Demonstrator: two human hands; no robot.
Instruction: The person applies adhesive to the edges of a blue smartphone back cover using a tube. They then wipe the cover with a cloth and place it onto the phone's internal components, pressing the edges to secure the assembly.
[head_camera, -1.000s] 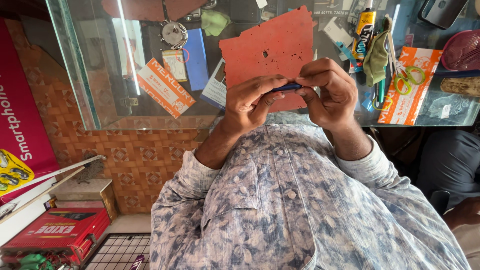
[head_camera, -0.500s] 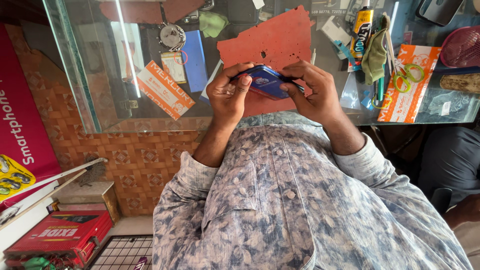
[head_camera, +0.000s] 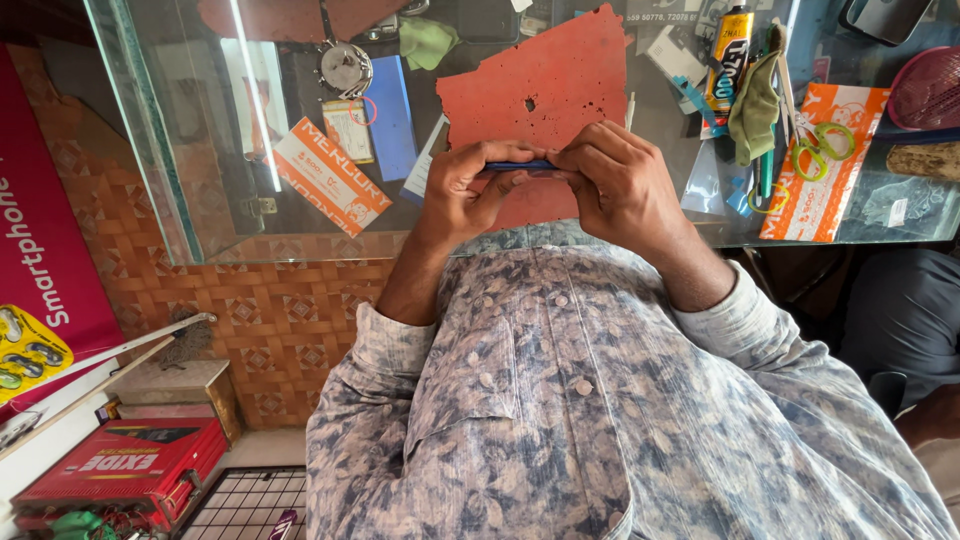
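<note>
Blue slim thing (head_camera: 520, 166) showing over a red mat (head_camera: 540, 75), green-handled scissors (head_camera: 815, 150) on orange card upper right, shirt (head_camera: 600, 420) wearing blue-grey leafy print.

A glass counter (head_camera: 150, 130) fronts a patterned orange-tiled wall (head_camera: 290, 320) — daylight glinting off the glass.

A ragged red mat (head_camera: 545, 70) lies on the glass counter (head_camera: 150, 150), beside a blue card (head_camera: 392, 115) and an orange packet (head_camera: 330, 178). Green-handled scissors (head_camera: 815, 150) rest on an orange leaflet (head_camera: 825, 165) near a glue tube (head_camera: 730, 55); a red box (head_camera: 115, 470) sits on the floor
</note>
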